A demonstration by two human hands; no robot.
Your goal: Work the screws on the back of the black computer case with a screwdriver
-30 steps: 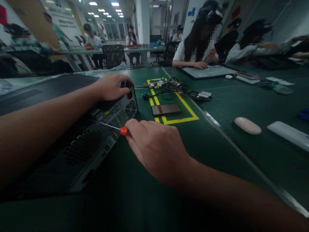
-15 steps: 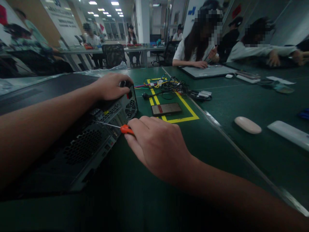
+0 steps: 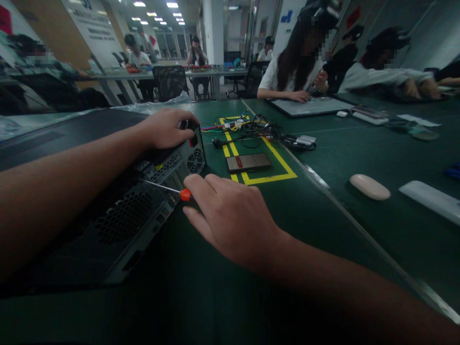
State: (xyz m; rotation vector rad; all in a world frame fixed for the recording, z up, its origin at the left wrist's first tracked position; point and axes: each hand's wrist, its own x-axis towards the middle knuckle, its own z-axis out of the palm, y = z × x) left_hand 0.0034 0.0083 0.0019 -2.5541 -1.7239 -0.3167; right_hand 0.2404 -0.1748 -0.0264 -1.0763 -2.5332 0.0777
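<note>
A dark desktop computer case (image 3: 124, 220) lies on the left, its vented rear panel turned towards me. My left hand (image 3: 168, 128) rests on its upper far corner, with the thumb along the edge and the other fingers curled over out of sight. In my right hand (image 3: 235, 220) is a screwdriver (image 3: 184, 194) with an orange handle and a thin metal shaft. The shaft points left to the rear panel; its tip meets the dark area beneath my left forearm, and what it touches is hard to see. My right thumb stands a little off the handle.
On the green table (image 3: 323, 230), a phone (image 3: 248, 163) lies inside yellow tape (image 3: 271, 179), beside tangled cables (image 3: 258, 127). A pale oval object (image 3: 369, 187) and a white bar (image 3: 429, 199) are to the right. Across the table, a person (image 3: 287, 79) works at a flat panel (image 3: 309, 106).
My right thumb has come away from the screwdriver handle and the fingers have shifted slightly forward over it. The shaft and my left hand stay nearly in place.
</note>
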